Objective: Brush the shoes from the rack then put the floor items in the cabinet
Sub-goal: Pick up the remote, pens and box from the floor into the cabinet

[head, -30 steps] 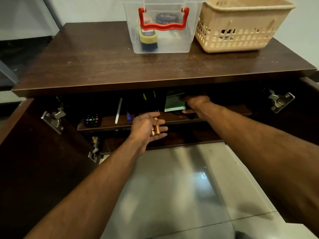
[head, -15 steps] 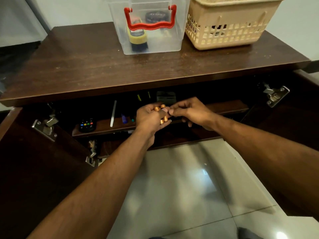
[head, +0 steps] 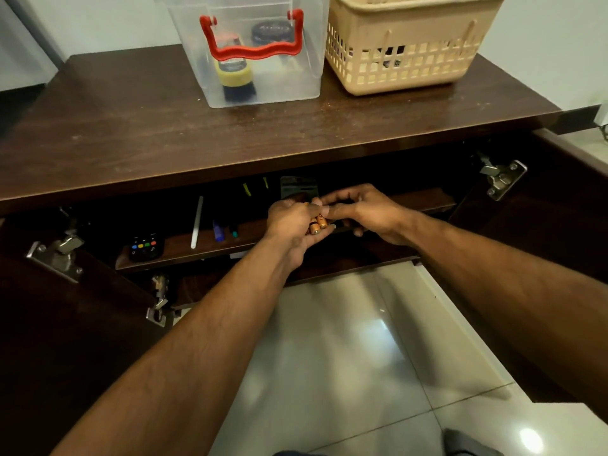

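In front of the cabinet shelf (head: 424,200), the left hand (head: 292,225) curls its fingers around a small bunch of batteries (head: 317,223), while the right hand (head: 368,210) meets it from the right, fingers pinching at the bunch, seemingly to take one. The risk lies in this handover: the batteries are smooth and round, so a loosened grip could let one slip, drop to the tiled floor and roll under the cabinet. Further in, left of the hands, a remote (head: 144,246) and pens (head: 218,230) lie on the shelf and could be nudged.
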